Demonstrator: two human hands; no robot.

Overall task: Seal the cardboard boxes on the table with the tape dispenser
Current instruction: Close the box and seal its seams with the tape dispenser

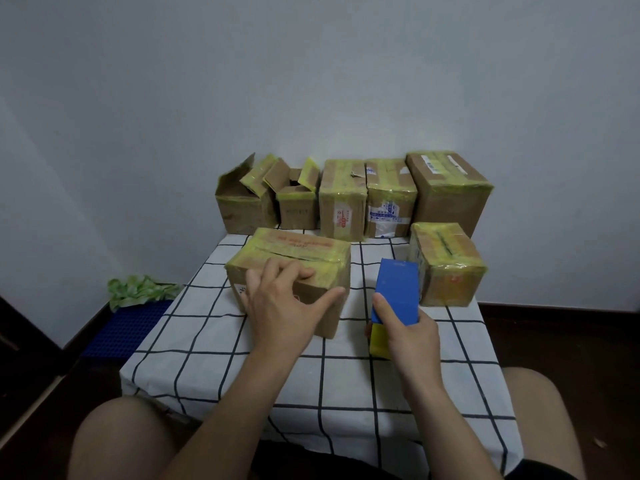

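Gaping boxes [242, 209] behind taped box [298, 247]

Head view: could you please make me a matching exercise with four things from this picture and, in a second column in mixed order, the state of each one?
Column one:
1. left hand
2. right hand
3. far-left back box
4. front-right box

Column two:
A. flaps standing open
B. grips the blue tape dispenser
C. flaps closed, wrapped in yellowish tape
D. holds the front-left box

Pairs: 1-D, 2-B, 3-A, 4-C.
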